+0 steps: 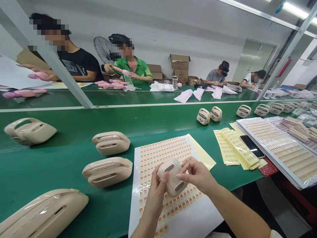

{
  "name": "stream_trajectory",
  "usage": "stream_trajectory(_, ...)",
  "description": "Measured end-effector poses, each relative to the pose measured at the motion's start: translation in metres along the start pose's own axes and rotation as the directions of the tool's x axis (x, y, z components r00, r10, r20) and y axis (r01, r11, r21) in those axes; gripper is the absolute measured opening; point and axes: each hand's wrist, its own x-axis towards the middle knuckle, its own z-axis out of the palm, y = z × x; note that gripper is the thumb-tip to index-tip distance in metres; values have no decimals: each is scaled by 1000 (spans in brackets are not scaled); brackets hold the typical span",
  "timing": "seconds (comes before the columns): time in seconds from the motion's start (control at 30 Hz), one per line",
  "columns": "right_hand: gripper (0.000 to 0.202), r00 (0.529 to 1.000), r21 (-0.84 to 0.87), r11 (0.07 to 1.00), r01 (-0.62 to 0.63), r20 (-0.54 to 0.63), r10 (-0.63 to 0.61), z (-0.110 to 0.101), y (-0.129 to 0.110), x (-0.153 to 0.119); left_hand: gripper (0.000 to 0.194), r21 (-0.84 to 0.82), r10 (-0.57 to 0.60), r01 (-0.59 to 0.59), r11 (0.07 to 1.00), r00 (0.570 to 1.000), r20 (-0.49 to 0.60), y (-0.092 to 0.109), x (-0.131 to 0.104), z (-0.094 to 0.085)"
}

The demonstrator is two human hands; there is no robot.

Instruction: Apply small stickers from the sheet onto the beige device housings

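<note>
My left hand [158,185] grips a small cream-coloured device [172,180] by its side, thumb across the face. Two grey pads show on that face, which is turned up toward me. My right hand [196,173] is closed in a pinch, with thumb and forefinger at the right of this face. Whatever sits between those fingertips is too small to make out. Under both hands lies a white sheet [195,223] with rows of small orange stickers. Left of the sheet, similar cream devices with carry handles, such as this one [109,172], stand on the green table.
Yellow sticker sheets [235,148], a black phone [252,146] and a stack of sticker sheets [277,148] lie to the right. More handled devices [203,116] stand along the green surface beyond. A metal post [61,66] rises at left. Several co-workers sit across the table.
</note>
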Motion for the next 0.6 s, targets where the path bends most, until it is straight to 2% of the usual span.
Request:
stream_trajectory(0.17, 19, 989, -107, 983, -149, -1, 150, -2, 8, 12, 62, -7, 21, -21, 1000, 1000, -19, 0, -1, 1)
stream_trajectory(0.3, 10, 979, -185, 962, -203, -15, 204, 0, 5, 15, 65, -6, -7, 7, 1000, 1000, 17, -1, 1, -2)
stream_trajectory(0.6, 10, 966, -212, 943, -257, -75, 247, 7, -1, 16, 67, -10, -14, 14, 1000, 1000, 27, -2, 1, -4)
